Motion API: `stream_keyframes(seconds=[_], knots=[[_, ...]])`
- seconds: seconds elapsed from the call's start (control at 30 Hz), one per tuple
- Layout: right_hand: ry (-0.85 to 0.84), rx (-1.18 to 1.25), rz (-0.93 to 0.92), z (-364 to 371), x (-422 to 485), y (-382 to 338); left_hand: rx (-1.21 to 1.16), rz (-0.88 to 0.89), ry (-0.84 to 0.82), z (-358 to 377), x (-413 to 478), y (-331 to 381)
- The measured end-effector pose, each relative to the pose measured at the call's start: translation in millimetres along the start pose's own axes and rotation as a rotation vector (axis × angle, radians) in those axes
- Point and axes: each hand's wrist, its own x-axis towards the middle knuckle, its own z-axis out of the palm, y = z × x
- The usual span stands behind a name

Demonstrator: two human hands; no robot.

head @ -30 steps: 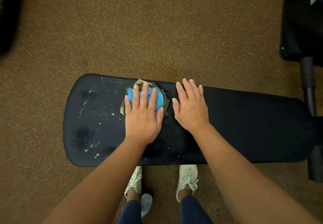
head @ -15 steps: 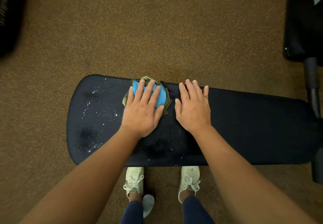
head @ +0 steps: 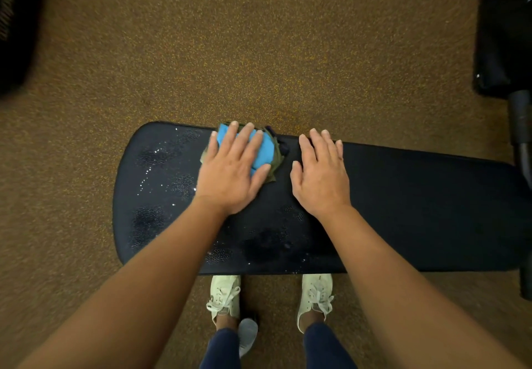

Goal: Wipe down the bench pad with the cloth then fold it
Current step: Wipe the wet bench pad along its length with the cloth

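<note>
Brown speckled carpet floor (head: 259, 51) fills the view; a long black textured vinyl bench pad (head: 417, 210) lies across it from 9 to 3 o'clock, rounded at the 9 o'clock end.

The bunched blue cloth with olive-green backing (head: 266, 152) sits at the pad's far edge, at about 12 o'clock from the pad's middle, one corner just reaching the rim. It is pressed flat under the left hand (head: 230, 175), fingers extended and slightly spread over the blue face, thumb splayed toward 3 o'clock; nothing is pinched. The right hand (head: 322, 178) lies palm-down on bare pad just beside the cloth at its 3 o'clock side, fingers nearly together, not touching the cloth; it is judged to be bracing.

Droplets and damp patches (head: 155, 172) are seen toward the 9 o'clock end and along the near edge at 6 o'clock. Wiping is judged partly done; folding not begun.

Risks noted:
- The cloth is held by palm pressure only; a stroke toward 12 o'clock could carry it over the rim onto the carpet.
- A bunched cloth gives a small contact patch, so wet streaks could be missed at the 9 o'clock end.
- A braced palm on damp vinyl could slip.

White laced shoes (head: 224, 296) stand at 6 o'clock below the pad. Dark equipment (head: 506, 37) is at 2 o'clock, unidentified.
</note>
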Motion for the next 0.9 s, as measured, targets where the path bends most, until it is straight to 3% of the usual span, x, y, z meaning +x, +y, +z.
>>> stream_keyframes(seconds=[0.13,0.2,0.3,0.4,0.47,0.57,0.63,0.8,0.9], knots=[[-0.022,0.001,-0.006,-1,0,2,-0.056,-0.355,0.025,0,16,-11],[-0.022,-0.001,-0.002,-1,0,2,-0.057,-0.429,0.019,-1,19,11],[-0.021,-0.001,0.009,-1,0,-1,-0.031,-0.205,-0.012,1,5,32],[-0.022,-0.003,0.008,-2,-1,-1,0.000,0.061,-0.022,0,-9,9],[-0.023,-0.008,-0.006,-3,0,1,0.014,0.026,-0.002,0,-10,-12],[-0.026,-0.018,-0.011,-3,0,2,-0.024,-0.258,0.008,2,-7,-8],[-0.035,-0.020,-0.005,-2,0,0,-0.033,-0.342,-0.007,2,-9,14],[-0.036,-0.018,-0.001,-3,-1,0,0.009,-0.047,-0.053,1,-32,6],[-0.038,-0.025,-0.007,-3,0,1,0.003,-0.052,-0.035,-2,-20,-1]])
